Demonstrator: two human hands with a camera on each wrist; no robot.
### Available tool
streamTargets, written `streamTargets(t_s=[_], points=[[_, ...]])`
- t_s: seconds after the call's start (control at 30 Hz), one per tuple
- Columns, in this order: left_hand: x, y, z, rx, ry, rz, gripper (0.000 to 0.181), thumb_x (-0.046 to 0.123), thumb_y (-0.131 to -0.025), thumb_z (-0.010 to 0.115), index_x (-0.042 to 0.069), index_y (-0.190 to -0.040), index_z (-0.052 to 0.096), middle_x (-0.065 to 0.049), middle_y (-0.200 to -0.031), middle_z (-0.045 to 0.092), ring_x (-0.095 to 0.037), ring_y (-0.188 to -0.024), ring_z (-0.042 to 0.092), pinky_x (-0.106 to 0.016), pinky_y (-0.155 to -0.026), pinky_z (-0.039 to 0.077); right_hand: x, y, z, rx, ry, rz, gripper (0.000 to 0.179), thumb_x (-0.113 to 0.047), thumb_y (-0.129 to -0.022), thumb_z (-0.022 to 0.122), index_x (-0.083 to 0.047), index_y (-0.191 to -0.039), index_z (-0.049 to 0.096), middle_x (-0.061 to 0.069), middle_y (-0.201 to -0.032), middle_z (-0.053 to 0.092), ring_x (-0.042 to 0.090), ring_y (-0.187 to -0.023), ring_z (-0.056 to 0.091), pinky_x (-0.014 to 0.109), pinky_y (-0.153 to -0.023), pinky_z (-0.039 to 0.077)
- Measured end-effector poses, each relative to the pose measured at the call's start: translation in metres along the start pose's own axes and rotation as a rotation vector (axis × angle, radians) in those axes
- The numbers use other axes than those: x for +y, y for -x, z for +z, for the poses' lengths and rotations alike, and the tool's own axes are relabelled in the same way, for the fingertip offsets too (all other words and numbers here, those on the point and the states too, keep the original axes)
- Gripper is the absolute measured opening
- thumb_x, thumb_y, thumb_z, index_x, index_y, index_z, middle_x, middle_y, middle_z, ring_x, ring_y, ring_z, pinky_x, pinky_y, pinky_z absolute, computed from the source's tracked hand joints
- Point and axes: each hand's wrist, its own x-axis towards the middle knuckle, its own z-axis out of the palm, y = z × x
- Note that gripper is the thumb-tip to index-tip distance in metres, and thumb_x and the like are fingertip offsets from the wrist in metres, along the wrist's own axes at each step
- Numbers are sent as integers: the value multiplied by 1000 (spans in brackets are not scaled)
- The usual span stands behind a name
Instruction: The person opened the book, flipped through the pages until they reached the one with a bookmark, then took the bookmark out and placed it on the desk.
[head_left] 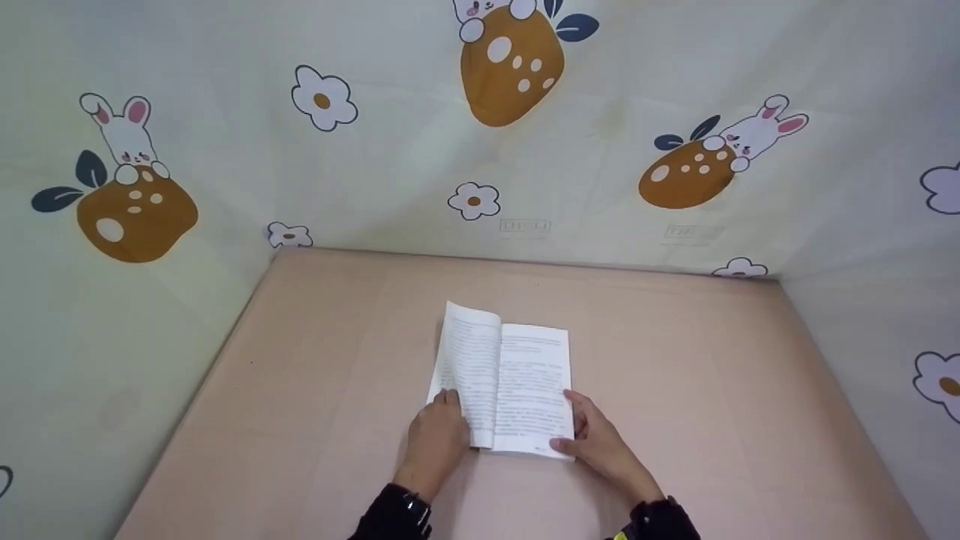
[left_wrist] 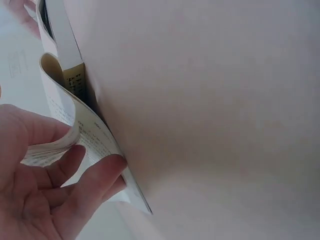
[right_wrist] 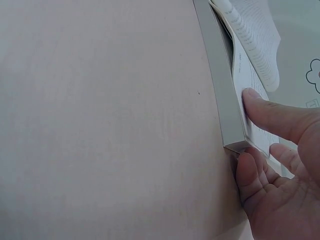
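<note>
An open book (head_left: 531,390) with printed pages lies at the middle of the table. My left hand (head_left: 439,435) grips its left side near the lower corner. In the left wrist view, some pages (left_wrist: 55,100) bend up in a curl between the fingers of that hand, with thumb and fingers on the paper. My right hand (head_left: 600,442) holds the lower right edge of the book. The right wrist view has its thumb (right_wrist: 265,110) on the page and the other fingers curled under the thick block of pages (right_wrist: 222,85).
The book rests on a pinkish-beige table (head_left: 337,322). Pale cloth walls (head_left: 390,165) printed with rabbits and flowers rise at the back and both sides. Dark sleeves (head_left: 394,514) cover both forearms.
</note>
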Motion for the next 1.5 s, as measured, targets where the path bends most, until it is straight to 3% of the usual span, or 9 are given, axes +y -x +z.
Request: streamTargets(t_s=[0.13, 0.3, 0.43, 0.67, 0.93, 1.07, 1.27, 1.4, 1.5], points=[[1, 1, 1, 27, 22, -38, 27, -6, -77, 60, -8, -102, 47, -18, -76, 58, -27, -60, 62, -31, -47, 50, -1, 0, 0, -8, -8, -8, 85, -12, -74, 75, -1, -143, 27, 11, -100, 54, 17, -79, 47, 21, -64, 38], [4, -1, -3, -56, 74, -137, 68, -10, -78, 61, -7, -137, 29, -24, -93, 61, -28, -68, 65, -29, -51, 51, -1, 0, 0, -2, -5, -16, 85, -11, -74, 75, 0, -143, 27, 9, -97, 53, 15, -78, 47, 21, -64, 37], [5, -2, -4, -95, 81, -179, 83, -14, -74, 63, 1, -145, 22, -27, -110, 56, -27, -70, 64, -26, -49, 49, -1, 1, -1, -12, -17, -27, 85, -11, -75, 74, 0, -144, 25, 10, -95, 52, 16, -77, 47, 20, -62, 38], [8, 2, 1, -28, 23, -122, 60, -19, -72, 59, -4, -128, 46, -35, -133, 36, -36, -85, 60, -33, -53, 52, 1, -2, 0, -12, -2, -5, 87, -13, -73, 75, -2, -144, 26, 9, -92, 52, 17, -76, 46, 21, -62, 38], [8, 2, 4, -130, -116, -109, 51, -13, -74, 62, 4, -122, 57, -36, -138, 34, -42, -107, 50, -43, -75, 50, -1, -1, 2, 6, 45, 5, 85, -13, -73, 76, -3, -143, 29, 8, -88, 49, 16, -74, 44, 21, -61, 36], [6, 2, 0, -185, -221, -63, 43, -8, -78, 60, 2, -120, 58, -23, -136, 45, -37, -119, 44, -45, -89, 41, -1, -1, 1, 18, 44, 13, 86, -14, -72, 77, -3, -143, 30, 7, -88, 48, 16, -73, 43, 21, -61, 36], [4, 2, -3, -161, -250, 62, 38, -7, -73, 66, -8, -110, 57, -18, -114, 58, -27, -95, 56, -35, -75, 50, 0, -2, 0, 2, 20, 6, 86, -14, -73, 76, -2, -143, 28, 9, -91, 51, 17, -75, 45, 22, -62, 37], [6, 2, -2, -99, -196, 72, 32, -8, -74, 65, -8, -105, 57, -23, -108, 60, -29, -87, 60, -35, -69, 53, 1, -2, 0, -4, 9, 5, 87, -14, -73, 76, -1, -144, 26, 9, -98, 54, 17, -80, 49, 22, -67, 38], [9, 0, -1, -56, -124, 42, 22, 4, -82, 64, -5, -99, 55, -22, -96, 62, -29, -77, 60, -36, -60, 53, 2, -2, 0, -6, 3, 6, 87, -14, -73, 76, -2, -144, 26, 9, -99, 55, 17, -81, 50, 22, -67, 39]])
